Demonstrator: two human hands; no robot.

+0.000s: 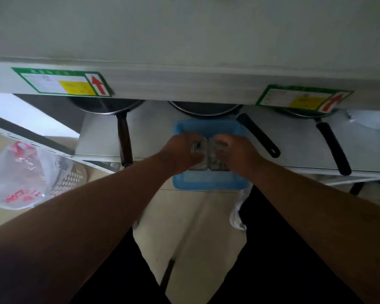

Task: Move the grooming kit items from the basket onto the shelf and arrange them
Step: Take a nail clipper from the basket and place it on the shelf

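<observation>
Hands (182, 150) (235, 152) grip two packs (199, 159) lengthwise, side-by-side.

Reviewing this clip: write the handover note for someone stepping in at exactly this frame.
Left hand: grips one clear packaged kit over the blue basket.
Right hand: grips a second packaged kit beside the first; the two packs touch edge to edge.
The basket sits at the front of the lower shelf, among pan handles.
Done: both packs gripped.
Left: carry them to the shelf and arrange them. Whether other kits remain in the basket cannot be seen.
</observation>
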